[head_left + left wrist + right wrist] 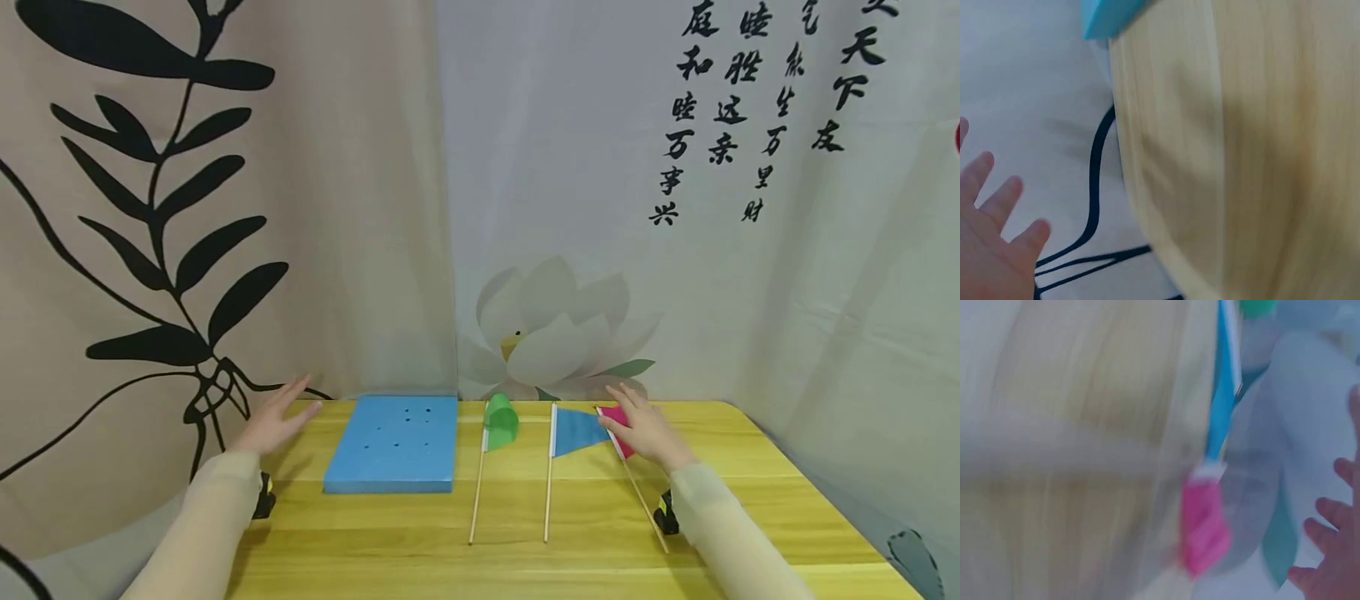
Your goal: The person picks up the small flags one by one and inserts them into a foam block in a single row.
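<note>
My left hand (273, 421) is held out with spread fingers left of a blue board (390, 446) that has several small holes in its top. It holds nothing. On the other side, my right hand (647, 427) reaches forward, fingers spread, and overlaps a pink flag (617, 417) in the head view. The right wrist view shows that hand apart from the pink flag (1205, 528), with nothing in its fingers. Between the hands lie a green flag (501, 421) and a blue flag (577, 432), each on a thin wooden stick.
The wooden table (375, 542) has its back edge along a curtain (360, 208) printed with dark leaves, a lotus and writing. Dark wrist-worn devices show at both sleeves, such as the right one (666, 512).
</note>
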Motion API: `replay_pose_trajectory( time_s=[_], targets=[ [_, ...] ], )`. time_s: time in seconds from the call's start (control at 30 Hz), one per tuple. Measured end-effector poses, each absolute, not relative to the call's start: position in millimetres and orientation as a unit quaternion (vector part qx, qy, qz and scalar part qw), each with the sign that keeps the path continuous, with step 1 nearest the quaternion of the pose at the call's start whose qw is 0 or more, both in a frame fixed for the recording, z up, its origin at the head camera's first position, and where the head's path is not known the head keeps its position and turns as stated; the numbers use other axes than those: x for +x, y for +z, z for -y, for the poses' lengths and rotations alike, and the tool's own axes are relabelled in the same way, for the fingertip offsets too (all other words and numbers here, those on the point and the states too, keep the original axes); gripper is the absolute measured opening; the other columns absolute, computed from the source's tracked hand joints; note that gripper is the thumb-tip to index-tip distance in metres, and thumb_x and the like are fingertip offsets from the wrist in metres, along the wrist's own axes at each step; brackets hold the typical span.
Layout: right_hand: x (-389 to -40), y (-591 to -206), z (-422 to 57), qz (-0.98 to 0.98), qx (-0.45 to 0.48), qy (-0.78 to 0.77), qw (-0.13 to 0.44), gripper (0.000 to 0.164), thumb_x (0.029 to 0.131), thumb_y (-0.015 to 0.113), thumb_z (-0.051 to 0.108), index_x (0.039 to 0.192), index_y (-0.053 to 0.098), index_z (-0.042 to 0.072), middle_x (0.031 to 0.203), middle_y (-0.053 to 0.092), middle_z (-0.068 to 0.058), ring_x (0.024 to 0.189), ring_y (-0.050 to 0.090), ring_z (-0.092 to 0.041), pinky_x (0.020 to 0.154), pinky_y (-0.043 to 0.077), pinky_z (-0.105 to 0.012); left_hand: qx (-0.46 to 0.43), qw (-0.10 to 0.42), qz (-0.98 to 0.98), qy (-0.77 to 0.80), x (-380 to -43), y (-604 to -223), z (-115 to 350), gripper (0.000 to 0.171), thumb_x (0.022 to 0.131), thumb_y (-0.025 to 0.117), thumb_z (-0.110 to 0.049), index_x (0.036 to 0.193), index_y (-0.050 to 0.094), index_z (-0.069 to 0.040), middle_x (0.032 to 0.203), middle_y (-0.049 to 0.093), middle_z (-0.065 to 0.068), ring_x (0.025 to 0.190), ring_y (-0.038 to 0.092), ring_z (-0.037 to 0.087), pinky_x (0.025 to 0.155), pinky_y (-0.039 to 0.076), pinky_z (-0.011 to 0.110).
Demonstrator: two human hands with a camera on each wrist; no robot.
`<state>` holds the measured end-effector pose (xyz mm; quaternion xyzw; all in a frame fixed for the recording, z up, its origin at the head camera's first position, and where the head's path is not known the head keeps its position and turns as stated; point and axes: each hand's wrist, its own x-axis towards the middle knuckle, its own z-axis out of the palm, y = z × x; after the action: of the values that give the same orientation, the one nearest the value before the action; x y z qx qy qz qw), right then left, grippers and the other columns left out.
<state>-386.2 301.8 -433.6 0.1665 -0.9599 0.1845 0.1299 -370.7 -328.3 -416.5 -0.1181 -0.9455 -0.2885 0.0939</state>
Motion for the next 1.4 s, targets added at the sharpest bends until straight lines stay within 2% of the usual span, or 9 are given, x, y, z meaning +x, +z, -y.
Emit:
replay_pose_trajectory(
  time_s=[0.1,0.23,0.4,0.47,0.57,0.77,1.07,1.2,1.4],
  targets=[
    [-381.0,-432.7,-275.4,0.951,0.198,0.199,0.131,0.070,0.094,0.059,0.047,0.148,0.040,0.006,0.152,0.031,-0.024,0.133,0.036,-0.046,0.105,0.029,-0.067,-0.116,0.083,0.928,-0.344,-364.6,-421.4,323.5,0.076,0.101,0.047,-0.046,0.158,0.009,-0.013,0.158,0.006,0.027,0.137,0.011,0.056,0.098,0.017,0.078],
    [-373.7,-435.3,-238.0,0.934,0.219,0.257,0.114,0.059,0.094,0.064,0.038,0.141,0.050,0.006,0.147,0.041,-0.019,0.130,0.043,-0.041,0.103,0.039,-0.058,-0.091,0.065,0.910,-0.399,-357.6,-430.8,315.6,0.075,0.102,0.044,-0.046,0.158,0.007,-0.013,0.156,0.009,0.029,0.135,0.022,0.055,0.100,0.026,0.073],
    [-366.7,-439.0,-191.3,0.912,0.213,0.340,0.082,0.045,0.094,0.066,0.030,0.133,0.059,0.008,0.125,0.061,-0.011,0.102,0.062,-0.028,0.083,0.053,-0.044,-0.061,0.053,0.870,-0.486,-348.1,-444.9,306.3,0.074,0.103,0.046,-0.041,0.157,0.008,-0.009,0.155,0.014,0.030,0.129,0.034,0.053,0.099,0.039,0.062],
    [-364.6,-441.2,-177.8,0.906,0.209,0.362,0.070,0.041,0.094,0.065,0.029,0.129,0.062,0.008,0.114,0.065,-0.007,0.090,0.063,-0.021,0.074,0.054,-0.037,-0.049,0.047,0.852,-0.519,-346.4,-451.2,299.8,0.074,0.102,0.048,-0.039,0.157,0.009,-0.008,0.155,0.016,0.028,0.128,0.036,0.052,0.100,0.040,0.058],
    [-363.0,-446.3,-160.8,0.893,0.207,0.396,0.052,0.035,0.094,0.065,0.025,0.122,0.066,0.004,0.104,0.067,-0.006,0.082,0.063,-0.019,0.068,0.054,-0.033,-0.033,0.040,0.830,-0.556,-343.9,-460.5,291.3,0.072,0.101,0.051,-0.038,0.157,0.015,-0.008,0.154,0.020,0.026,0.127,0.041,0.048,0.101,0.042,0.053],
    [-361.6,-456.2,-132.1,0.848,0.164,0.504,0.000,0.034,0.092,0.067,0.019,0.114,0.067,-0.008,0.096,0.069,-0.013,0.073,0.068,-0.032,0.062,0.058,-0.036,-0.013,0.045,0.802,-0.595,-336.6,-474.4,282.5,0.069,0.100,0.056,-0.032,0.155,0.022,-0.008,0.151,0.027,0.025,0.128,0.043,0.041,0.100,0.046,0.045],
    [-360.0,-476.6,-103.9,0.798,0.081,0.592,-0.077,0.024,0.088,0.070,0.013,0.101,0.068,-0.007,0.077,0.069,-0.014,0.059,0.068,-0.025,0.053,0.059,-0.037,-0.007,0.045,0.793,-0.608,-328.2,-486.8,281.3,0.072,0.099,0.059,-0.029,0.156,0.020,-0.009,0.149,0.032,0.024,0.128,0.044,0.037,0.097,0.049,0.035],
    [-359.5,-482.1,-99.9,0.790,0.063,0.605,-0.079,0.022,0.087,0.071,0.014,0.097,0.067,-0.006,0.074,0.068,-0.014,0.054,0.066,-0.021,0.051,0.058,-0.036,-0.004,0.032,0.791,-0.612,-329.7,-488.2,280.7,0.073,0.098,0.060,-0.029,0.155,0.021,-0.008,0.149,0.033,0.024,0.129,0.043,0.037,0.098,0.048,0.035],
    [-359.8,-483.3,-98.3,0.795,0.049,0.599,-0.076,0.021,0.086,0.073,0.016,0.092,0.067,-0.004,0.071,0.066,-0.013,0.049,0.062,-0.016,0.050,0.058,-0.034,0.007,0.012,0.794,-0.607,-331.0,-489.8,282.5,0.066,0.096,0.063,-0.030,0.150,0.035,-0.003,0.151,0.035,0.020,0.130,0.043,0.035,0.097,0.048,0.034]
  ],
)
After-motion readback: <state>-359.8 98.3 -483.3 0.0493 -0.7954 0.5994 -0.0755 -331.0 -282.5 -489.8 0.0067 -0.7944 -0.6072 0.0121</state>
